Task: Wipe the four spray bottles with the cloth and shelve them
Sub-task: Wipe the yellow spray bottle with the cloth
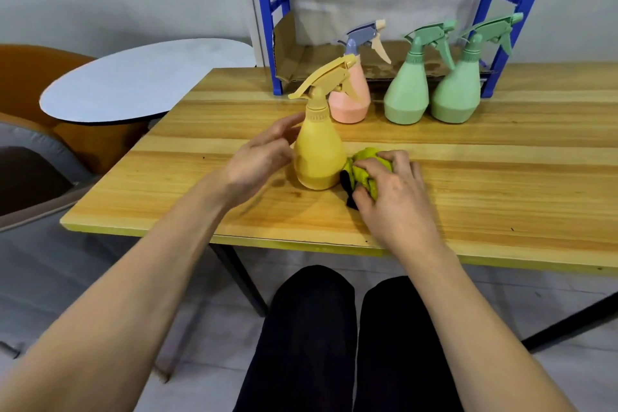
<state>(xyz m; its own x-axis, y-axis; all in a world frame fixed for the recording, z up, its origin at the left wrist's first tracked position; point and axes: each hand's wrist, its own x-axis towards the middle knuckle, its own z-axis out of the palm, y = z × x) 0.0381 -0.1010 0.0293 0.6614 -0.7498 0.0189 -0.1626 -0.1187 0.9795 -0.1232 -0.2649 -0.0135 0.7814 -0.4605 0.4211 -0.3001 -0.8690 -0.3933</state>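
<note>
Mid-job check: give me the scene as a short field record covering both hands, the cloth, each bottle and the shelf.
left hand: open, fingers beside the yellow bottle's shoulder; contact unclear
right hand: grips the bunched green cloth on the table
yellow bottle: upright, nearest, between the hands
pink bottle: upright, behind the yellow one
green bottles: two, upright, side by side, left, right
blue shelf: behind the table, cardboard on its lowest level, no bottle on it
</note>
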